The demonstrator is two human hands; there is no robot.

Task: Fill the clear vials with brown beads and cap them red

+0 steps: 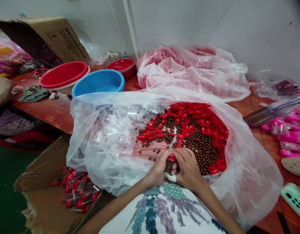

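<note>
Close to my body, my left hand [157, 169] and my right hand [187, 164] are both closed round a small clear tube with a red cap [170, 162], dark balls showing inside it. The right thumb wears a white covering. Just beyond them lies an open plastic bag [247, 175], spread like a tray. Brown balls [201, 146] fill its middle, with red caps [181, 113] heaped at the back and right. Clear empty tubes [118, 126] are piled on its left side.
Filled red-capped tubes [79, 190] lie in a cardboard box [40, 182] at lower left. Behind stand a blue basin [98, 83], a red basin [64, 74] and a bag of red pieces [189, 71]. Pink tubes [291, 130] and a phone [295, 198] are right. Another person's hand [2, 92] shows left.
</note>
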